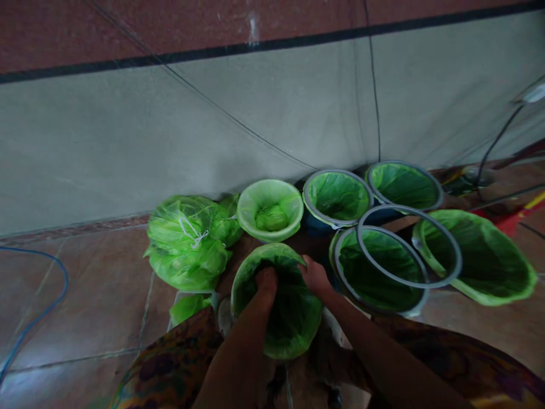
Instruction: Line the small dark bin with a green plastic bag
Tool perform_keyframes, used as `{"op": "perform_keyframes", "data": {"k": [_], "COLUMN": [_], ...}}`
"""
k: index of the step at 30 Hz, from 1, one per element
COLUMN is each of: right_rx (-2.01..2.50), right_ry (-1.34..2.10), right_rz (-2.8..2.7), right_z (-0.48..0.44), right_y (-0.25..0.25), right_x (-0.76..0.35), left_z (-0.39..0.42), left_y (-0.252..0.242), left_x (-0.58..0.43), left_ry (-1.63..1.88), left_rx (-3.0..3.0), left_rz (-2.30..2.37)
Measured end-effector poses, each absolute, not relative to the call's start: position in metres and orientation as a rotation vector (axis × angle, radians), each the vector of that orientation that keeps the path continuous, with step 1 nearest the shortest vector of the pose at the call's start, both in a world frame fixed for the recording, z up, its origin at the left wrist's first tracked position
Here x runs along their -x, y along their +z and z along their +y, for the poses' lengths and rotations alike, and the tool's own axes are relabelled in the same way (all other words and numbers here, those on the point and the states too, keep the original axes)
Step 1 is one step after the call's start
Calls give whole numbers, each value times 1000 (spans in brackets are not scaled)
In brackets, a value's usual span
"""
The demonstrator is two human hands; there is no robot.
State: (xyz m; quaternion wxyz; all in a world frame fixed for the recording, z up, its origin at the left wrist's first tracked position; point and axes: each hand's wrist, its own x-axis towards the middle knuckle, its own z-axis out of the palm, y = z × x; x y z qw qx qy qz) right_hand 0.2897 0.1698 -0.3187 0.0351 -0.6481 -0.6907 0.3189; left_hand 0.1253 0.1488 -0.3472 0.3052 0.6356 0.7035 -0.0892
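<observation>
Looking down from the head camera, both hands are at the round bin lined with a thin bright green plastic bag (pixel 281 326), which sits right under them, tipped toward the patterned cloth (pixel 170 369) at the near edge. Left hand (pixel 266 284) is down inside the mouth, fingers bunched and buried in the film; pinching or only pressing, cannot tell through the blur. Right hand (pixel 315 276) is on the far rim just beside it, fingers hooked over the edge and closed on the bag's turned-over lip. Just beyond the two hands stands a small pale green plastic bin (pixel 255 213) with a wad of green film in its bottom. Out past the left hand, a knotted bundle of green plastic bags (pixel 187 244) lies on the reddish tiled floor (pixel 93 295). Out past the right hand, close beside the held bin, there's a cluster of grey-rimmed bins with green liners (pixel 340 199), and a loose grey hoop (pixel 385 274) lying across two of them.
</observation>
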Motion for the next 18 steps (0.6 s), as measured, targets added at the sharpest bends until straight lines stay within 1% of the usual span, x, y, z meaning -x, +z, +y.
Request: {"op": "perform_keyframes", "data": {"k": [3, 7, 10, 13, 14, 18], "right_rx": [1941, 1763, 1702, 1625, 1601, 1545], "right_ry": [985, 915, 933, 1003, 1022, 1075], "right_rz": [-2087, -1789, -1649, -1768, -1842, -2118], "right_z": [168, 177, 194, 209, 212, 211], "right_y": [-316, -307, -299, -294, -293, -300], "right_x": [-293, -297, -295, -287, -283, -274], "left_z": [149, 149, 157, 173, 179, 191], "left_y": [-332, -296, -264, -245, -244, -256], "left_x": [-125, -121, -118, -114, -112, -95], "left_ry": [-342, -259, -128, 132, 155, -59], "left_rx": [-1505, -1561, -1646, -1824, -1891, -2044], "left_rz": [1974, 2043, 2115, 2165, 2140, 1890]}}
